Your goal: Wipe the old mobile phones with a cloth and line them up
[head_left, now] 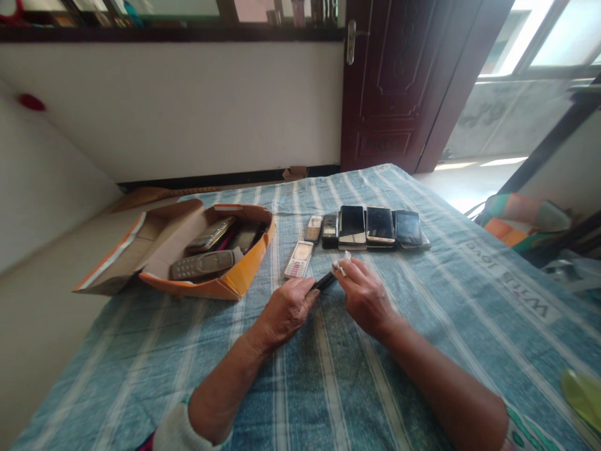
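Note:
My left hand (291, 308) is closed around one end of a dark, slim mobile phone (325, 281), seen nearly edge-on. At its other end, my right hand (367, 293) pinches a crumpled white tissue (345, 262) close against it. Just beyond my left hand lies a white keypad phone (299, 259). Farther back is a small silver keypad phone (313, 228), beside a black keypad phone (329, 230). To the right, smartphones are laid in a row: a black one (352, 225), a gold-rimmed one (380, 225) and a dark one (409, 228) on top of another.
An open orange cardboard box (256, 263) on the left holds several old phones, including a grey keypad phone (203, 265). The blue striped cloth (225, 369) covers the surface. A yellow-green object (582, 398) sits at the right edge. A dark red door (385, 81) stands behind.

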`<action>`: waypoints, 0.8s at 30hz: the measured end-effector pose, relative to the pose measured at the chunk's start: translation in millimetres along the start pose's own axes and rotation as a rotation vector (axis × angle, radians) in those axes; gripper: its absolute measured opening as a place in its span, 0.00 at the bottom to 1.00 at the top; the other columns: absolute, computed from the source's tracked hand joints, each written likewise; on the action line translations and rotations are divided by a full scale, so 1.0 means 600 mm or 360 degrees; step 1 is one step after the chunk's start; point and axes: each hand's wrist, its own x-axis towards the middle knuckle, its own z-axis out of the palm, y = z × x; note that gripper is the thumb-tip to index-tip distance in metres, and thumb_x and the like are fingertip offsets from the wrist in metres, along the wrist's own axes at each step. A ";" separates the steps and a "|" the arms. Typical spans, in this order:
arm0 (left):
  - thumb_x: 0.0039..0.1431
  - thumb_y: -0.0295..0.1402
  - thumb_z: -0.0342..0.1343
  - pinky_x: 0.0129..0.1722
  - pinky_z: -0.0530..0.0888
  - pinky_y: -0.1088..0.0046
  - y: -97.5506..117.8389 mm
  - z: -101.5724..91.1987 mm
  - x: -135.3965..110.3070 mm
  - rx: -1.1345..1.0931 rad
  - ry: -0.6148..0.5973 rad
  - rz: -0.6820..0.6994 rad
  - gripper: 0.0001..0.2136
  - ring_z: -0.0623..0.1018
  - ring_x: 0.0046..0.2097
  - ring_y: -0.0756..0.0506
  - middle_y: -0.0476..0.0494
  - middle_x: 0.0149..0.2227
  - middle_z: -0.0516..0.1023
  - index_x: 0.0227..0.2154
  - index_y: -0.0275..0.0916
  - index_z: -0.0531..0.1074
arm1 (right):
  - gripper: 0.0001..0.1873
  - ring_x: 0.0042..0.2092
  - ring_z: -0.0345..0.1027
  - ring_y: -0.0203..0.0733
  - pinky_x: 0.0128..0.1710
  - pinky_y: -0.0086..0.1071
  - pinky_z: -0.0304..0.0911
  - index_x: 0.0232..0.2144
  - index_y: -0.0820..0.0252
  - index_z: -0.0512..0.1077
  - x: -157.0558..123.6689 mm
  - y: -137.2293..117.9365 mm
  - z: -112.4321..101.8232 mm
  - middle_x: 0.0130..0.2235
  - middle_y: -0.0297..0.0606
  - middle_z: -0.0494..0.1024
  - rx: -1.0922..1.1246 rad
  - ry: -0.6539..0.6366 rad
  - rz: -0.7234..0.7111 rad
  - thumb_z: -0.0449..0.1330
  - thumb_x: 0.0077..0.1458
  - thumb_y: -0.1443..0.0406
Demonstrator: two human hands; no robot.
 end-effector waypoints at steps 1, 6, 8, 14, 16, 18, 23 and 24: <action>0.63 0.31 0.48 0.41 0.74 0.70 0.000 0.001 0.000 0.0004 0.0003 0.0000 0.10 0.77 0.39 0.44 0.40 0.36 0.78 0.39 0.33 0.73 | 0.17 0.49 0.64 0.48 0.45 0.39 0.68 0.43 0.67 0.74 0.000 -0.007 0.001 0.41 0.49 0.75 0.0028 0.0004 -0.0020 0.46 0.63 0.73; 0.64 0.29 0.45 0.37 0.74 0.70 0.000 0.002 0.001 -0.0032 -0.0043 -0.0039 0.10 0.77 0.35 0.45 0.41 0.32 0.76 0.33 0.34 0.72 | 0.16 0.49 0.64 0.48 0.45 0.39 0.68 0.39 0.68 0.74 -0.003 -0.047 0.005 0.40 0.50 0.74 0.0184 -0.0044 -0.0157 0.46 0.63 0.73; 0.64 0.28 0.45 0.37 0.74 0.70 -0.001 0.002 0.001 -0.0043 -0.0046 -0.0041 0.10 0.77 0.35 0.45 0.41 0.32 0.76 0.33 0.34 0.71 | 0.16 0.49 0.64 0.48 0.45 0.39 0.68 0.38 0.68 0.75 -0.004 -0.051 0.006 0.40 0.50 0.74 0.0171 -0.0052 -0.0175 0.46 0.63 0.72; 0.63 0.30 0.48 0.41 0.75 0.68 -0.006 0.003 -0.001 -0.0018 0.0017 -0.0004 0.10 0.78 0.39 0.43 0.39 0.37 0.78 0.40 0.33 0.72 | 0.17 0.51 0.63 0.49 0.49 0.41 0.67 0.44 0.67 0.73 -0.003 -0.003 0.006 0.44 0.50 0.74 0.0027 -0.0015 0.0001 0.46 0.63 0.73; 0.62 0.30 0.48 0.41 0.75 0.68 -0.008 0.004 -0.001 -0.0019 0.0038 -0.0016 0.11 0.78 0.40 0.43 0.38 0.37 0.78 0.41 0.33 0.72 | 0.18 0.51 0.63 0.49 0.49 0.41 0.67 0.45 0.67 0.73 -0.004 0.016 0.006 0.43 0.50 0.75 0.0012 -0.0010 0.0094 0.46 0.62 0.74; 0.62 0.30 0.48 0.41 0.75 0.68 -0.009 0.006 -0.002 -0.0023 0.0046 -0.0031 0.11 0.78 0.39 0.43 0.38 0.37 0.78 0.41 0.33 0.73 | 0.18 0.48 0.64 0.48 0.48 0.41 0.67 0.44 0.65 0.74 -0.005 0.028 0.007 0.42 0.48 0.75 0.0022 -0.0006 0.0154 0.46 0.61 0.74; 0.62 0.30 0.48 0.41 0.75 0.68 -0.006 0.005 -0.002 0.0000 0.0042 -0.0018 0.10 0.78 0.39 0.44 0.40 0.37 0.78 0.40 0.35 0.72 | 0.18 0.50 0.64 0.47 0.49 0.40 0.67 0.46 0.65 0.73 -0.004 0.005 0.007 0.43 0.48 0.75 0.0095 0.0060 0.0088 0.46 0.62 0.74; 0.62 0.30 0.48 0.40 0.75 0.69 -0.005 0.004 -0.002 0.0005 0.0034 -0.0014 0.09 0.78 0.38 0.44 0.41 0.35 0.78 0.38 0.35 0.72 | 0.18 0.51 0.64 0.47 0.50 0.40 0.67 0.46 0.65 0.73 -0.003 -0.006 0.006 0.44 0.48 0.75 0.0103 0.0057 0.0039 0.46 0.62 0.74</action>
